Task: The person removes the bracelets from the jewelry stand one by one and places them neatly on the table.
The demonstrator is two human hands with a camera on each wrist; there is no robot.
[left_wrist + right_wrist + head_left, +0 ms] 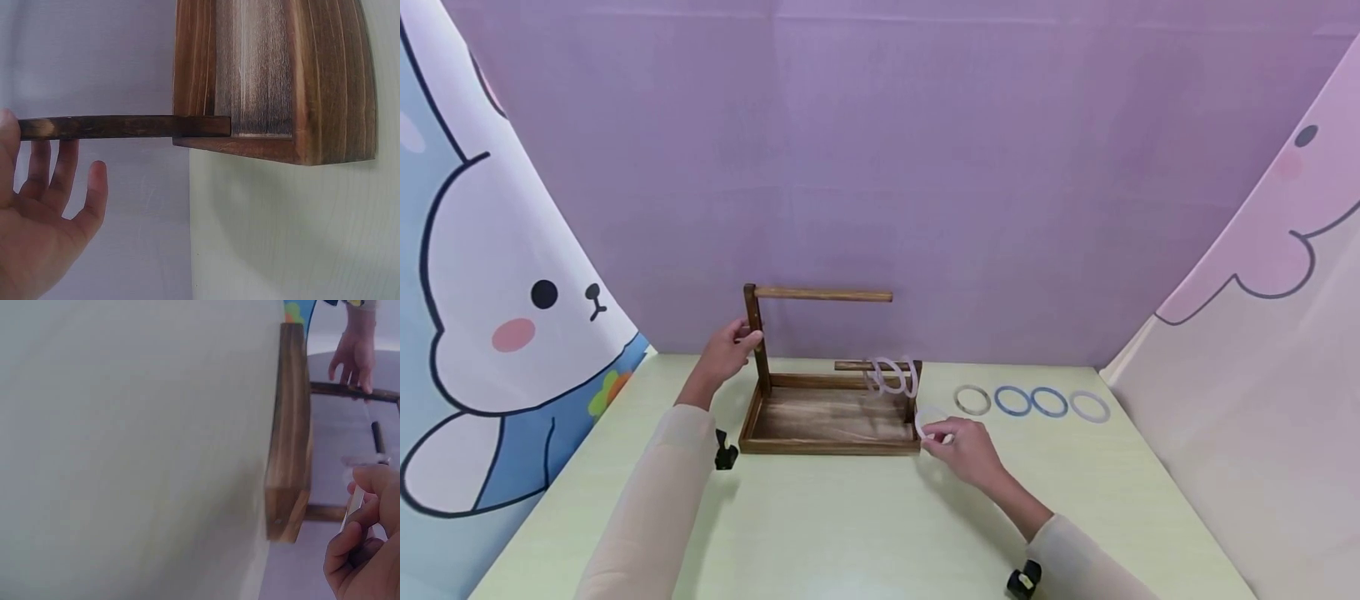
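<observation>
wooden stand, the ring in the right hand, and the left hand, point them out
wooden stand (827, 446), head view, front rim of its tray
ring (929, 416), head view, pale band above the right hand's fingers
left hand (727, 350), head view, back of the hand at the tall post

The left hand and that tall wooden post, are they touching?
Touching. The head view shows the left hand with fingers against the tall post of the wooden stand.

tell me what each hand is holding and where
Right hand pinches a pale ring by its rim. Left hand rests on the wooden stand's tall post, near its middle.
</observation>
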